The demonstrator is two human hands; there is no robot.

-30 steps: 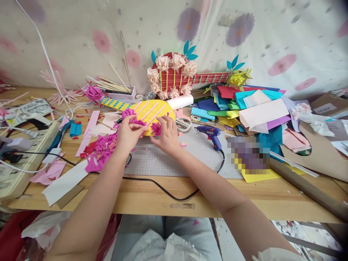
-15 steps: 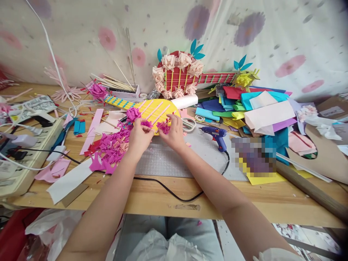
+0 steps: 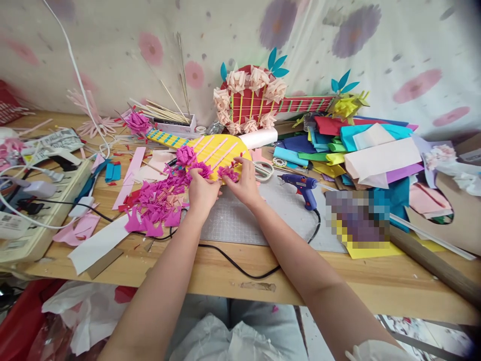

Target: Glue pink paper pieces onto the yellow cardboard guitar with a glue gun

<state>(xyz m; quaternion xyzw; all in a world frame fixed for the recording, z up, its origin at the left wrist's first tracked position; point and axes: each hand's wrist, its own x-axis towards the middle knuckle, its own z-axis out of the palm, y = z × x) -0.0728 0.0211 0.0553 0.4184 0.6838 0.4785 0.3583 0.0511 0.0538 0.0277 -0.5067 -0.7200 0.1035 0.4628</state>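
Head view: 1 yellow guitar [image 3: 229, 147] on the surface [image 3: 169, 265], flowered edge towards me, likely for easy reach. My right hand [image 3: 246, 183] curves about 1 magenta flower [image 3: 227, 173], my left hand [image 3: 203, 193] bunches beside another flower [image 3: 204, 170], perhaps steadying both; whether either pinches, I cannot tell.

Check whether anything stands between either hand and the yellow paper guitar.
Nothing visible does: the left hand and right hand are both at the near edge of the yellow guitar, by its magenta flowers. The glue gun lies apart, to their right.
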